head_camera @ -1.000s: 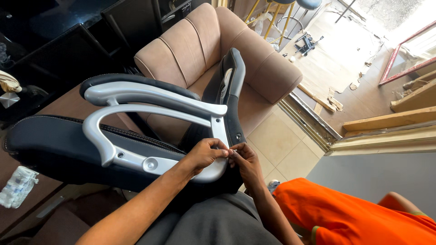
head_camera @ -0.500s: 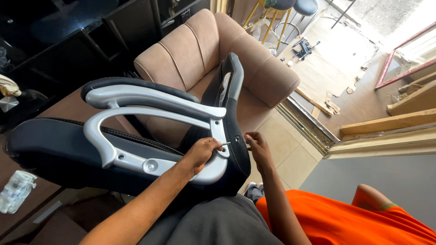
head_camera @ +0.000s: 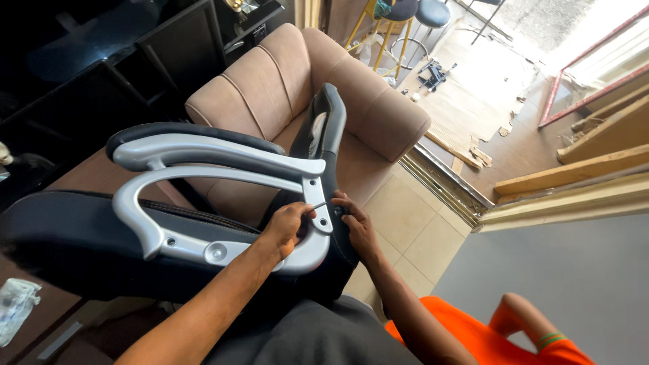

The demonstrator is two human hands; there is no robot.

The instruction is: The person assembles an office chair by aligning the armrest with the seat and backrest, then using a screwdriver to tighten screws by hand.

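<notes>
Left hand (head_camera: 287, 226) pinches a thin metal key (head_camera: 318, 206), its shaft running toward two o'clock into the silver plastic armrest (head_camera: 203, 159) bracket; right hand (head_camera: 355, 223), at three o'clock, grips the black chair edge (head_camera: 341, 253).

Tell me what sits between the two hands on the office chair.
In the head view, the silver armrest bracket stands between the left hand and right hand, with a thin metal tool crossing it from the left hand.

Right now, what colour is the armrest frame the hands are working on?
Silver-grey armrest frame with a black pad on top; head view shows it best.
</notes>
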